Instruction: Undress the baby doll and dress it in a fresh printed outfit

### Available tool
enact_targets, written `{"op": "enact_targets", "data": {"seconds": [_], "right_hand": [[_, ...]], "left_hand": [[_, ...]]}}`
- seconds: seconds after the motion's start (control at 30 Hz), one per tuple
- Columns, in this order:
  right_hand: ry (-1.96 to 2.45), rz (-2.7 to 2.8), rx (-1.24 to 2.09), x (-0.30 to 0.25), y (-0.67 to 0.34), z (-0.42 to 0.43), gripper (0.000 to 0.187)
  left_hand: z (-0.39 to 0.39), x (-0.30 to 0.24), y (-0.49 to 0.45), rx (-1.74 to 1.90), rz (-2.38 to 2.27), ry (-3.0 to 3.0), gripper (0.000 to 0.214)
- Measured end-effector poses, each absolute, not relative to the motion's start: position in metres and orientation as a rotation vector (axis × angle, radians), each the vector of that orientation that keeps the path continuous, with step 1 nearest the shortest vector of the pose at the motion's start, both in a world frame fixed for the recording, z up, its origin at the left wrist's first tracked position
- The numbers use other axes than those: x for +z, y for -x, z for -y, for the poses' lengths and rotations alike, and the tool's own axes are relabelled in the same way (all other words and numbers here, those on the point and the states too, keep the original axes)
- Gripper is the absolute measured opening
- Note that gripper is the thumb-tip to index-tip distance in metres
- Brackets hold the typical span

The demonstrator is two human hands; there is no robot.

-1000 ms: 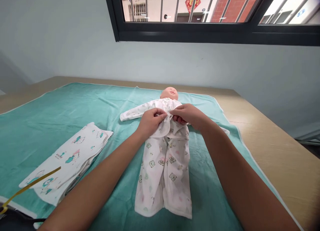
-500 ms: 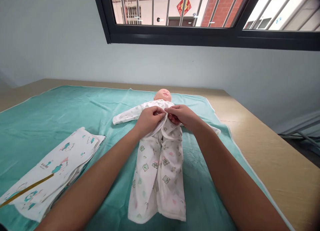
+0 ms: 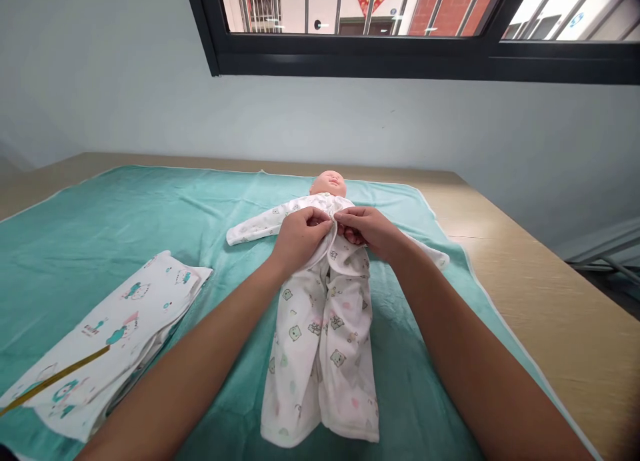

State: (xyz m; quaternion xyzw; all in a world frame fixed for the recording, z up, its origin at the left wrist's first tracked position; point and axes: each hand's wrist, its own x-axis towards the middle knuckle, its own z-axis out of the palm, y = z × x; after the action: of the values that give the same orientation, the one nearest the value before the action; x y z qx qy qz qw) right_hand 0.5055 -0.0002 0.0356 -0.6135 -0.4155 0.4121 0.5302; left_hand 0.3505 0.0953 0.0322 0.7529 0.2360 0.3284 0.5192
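A baby doll (image 3: pixel 329 183) lies on its back, head toward the wall, dressed in a white printed top (image 3: pixel 265 222) and matching pants (image 3: pixel 320 354). Over its chest, my left hand (image 3: pixel 303 238) pinches one front edge of the top. My right hand (image 3: pixel 369 231) pinches the facing edge, its fingertips nearly meeting the left ones. Whatever fastener may lie between the fingers is too small to make out. The doll's sleeves stretch out to both sides, and the right one is partly covered by my forearm.
A teal cloth (image 3: pixel 165 208) covers much of the wooden table (image 3: pixel 545 294). To the left lies a folded white printed cloth (image 3: pixel 115 334) with a thin golden-brown strip (image 3: pixel 55 379) across it. Behind the table stand a wall and a dark-framed barred window (image 3: pixel 350 58).
The view has tilted slightly downward and shifted a little. Both hands keep their pinch on the top's front, with the fingertips moved only slightly.
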Motion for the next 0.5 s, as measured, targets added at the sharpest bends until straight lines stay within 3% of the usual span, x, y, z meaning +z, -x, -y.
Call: {"op": "enact_targets", "data": {"seconds": [0.2, 0.5], "right_hand": [[1.422, 1.047, 0.99, 0.033, -0.508, 0.002, 0.029], [1.621, 1.134, 0.689, 0.034, -0.493, 0.002, 0.029]], "left_hand": [[-0.095, 0.032, -0.35, 0.771, -0.601, -1.733, 0.015], [-0.1, 0.035, -0.347, 0.715, -0.576, -1.751, 0.02]]}}
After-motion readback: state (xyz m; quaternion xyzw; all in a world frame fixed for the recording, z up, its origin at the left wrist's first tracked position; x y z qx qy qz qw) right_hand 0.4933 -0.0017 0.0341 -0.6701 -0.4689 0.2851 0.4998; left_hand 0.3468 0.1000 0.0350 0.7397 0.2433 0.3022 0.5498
